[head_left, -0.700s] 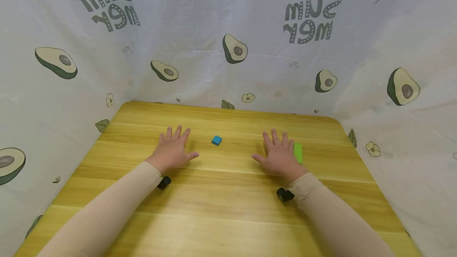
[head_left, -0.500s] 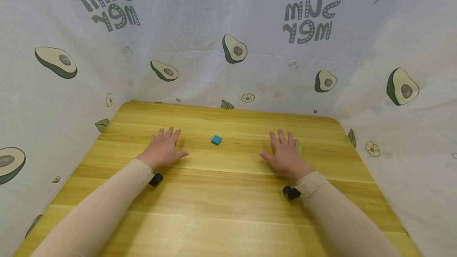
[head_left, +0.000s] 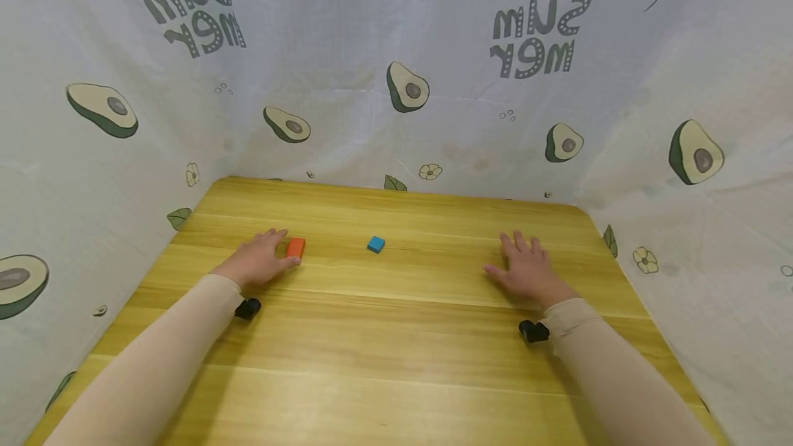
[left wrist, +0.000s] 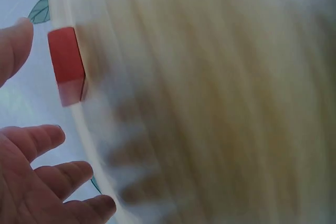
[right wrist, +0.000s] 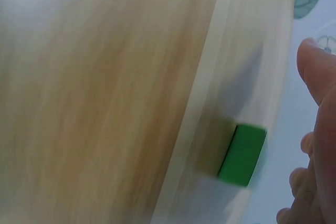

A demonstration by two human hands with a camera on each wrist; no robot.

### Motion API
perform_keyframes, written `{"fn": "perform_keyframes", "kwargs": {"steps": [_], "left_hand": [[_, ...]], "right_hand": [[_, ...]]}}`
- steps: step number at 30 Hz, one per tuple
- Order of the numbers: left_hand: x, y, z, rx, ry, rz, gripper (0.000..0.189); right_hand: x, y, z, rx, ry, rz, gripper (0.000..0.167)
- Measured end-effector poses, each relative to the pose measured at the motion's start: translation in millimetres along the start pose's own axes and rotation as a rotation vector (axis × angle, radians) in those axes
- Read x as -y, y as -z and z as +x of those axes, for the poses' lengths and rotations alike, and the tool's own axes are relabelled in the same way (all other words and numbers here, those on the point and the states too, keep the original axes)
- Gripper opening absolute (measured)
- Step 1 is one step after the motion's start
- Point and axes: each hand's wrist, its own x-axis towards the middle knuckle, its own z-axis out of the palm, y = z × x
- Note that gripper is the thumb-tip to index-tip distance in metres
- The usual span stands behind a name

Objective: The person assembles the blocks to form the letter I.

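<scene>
The person's left grip (head_left: 255,261), to the left of the blue block (head_left: 376,244), has its fingers spread and holds nothing. The right grip (head_left: 529,272), well to the right of the blue block, is likewise spread and has hold of nothing. Nearest the left grip, between it and the blue block, lies the red block (head_left: 297,247); the green block (right wrist: 242,155) lies near the right grip, apparently right of the blue block too. The blue block itself sits on the surface (head_left: 372,336), apart from both grips.

As far as can be judged, no block is in hand and none is joined to the blue block; whether the handling is unstarted or finished cannot be told.

In the head view the right grip hides the green block, and the left grip covers part of the red. Both wrist views cut off the hands, blur the surface and leave out the blue block.
</scene>
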Motion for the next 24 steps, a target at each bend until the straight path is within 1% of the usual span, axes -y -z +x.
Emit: {"fn": "perform_keyframes", "kwargs": {"steps": [5,8,12,14,19,22,24], "left_hand": [[10.1,0.4,1.4,0.027,-0.011,-0.063,0.089],[11.3,2.6,1.1,0.041,-0.011,-0.085,0.088],[9.6,5.7,1.1,0.043,-0.017,-0.075,0.082],[8.8,6.3,1.2,0.041,-0.024,-0.062,0.078],[8.0,4.8,2.1,0.041,-0.024,-0.029,0.072],[8.0,3.3,2.4,0.045,-0.013,-0.02,0.071],[7.9,3.2,2.6,0.047,-0.009,-0.026,0.073]], "right_hand": [[-12,2,-1.3,0.036,-0.021,0.028,0.096],[-21,2,-1.9,0.063,-0.028,0.043,0.097],[-29,3,-2.4,0.088,-0.015,0.067,0.099],[-33,3,-2.6,0.094,0.002,0.086,0.098],[-40,4,-3.1,0.101,0.042,0.094,0.093],[-43,6,-3.6,0.124,0.044,0.109,0.095],[-45,8,-4.5,0.153,0.029,0.126,0.1]]}}
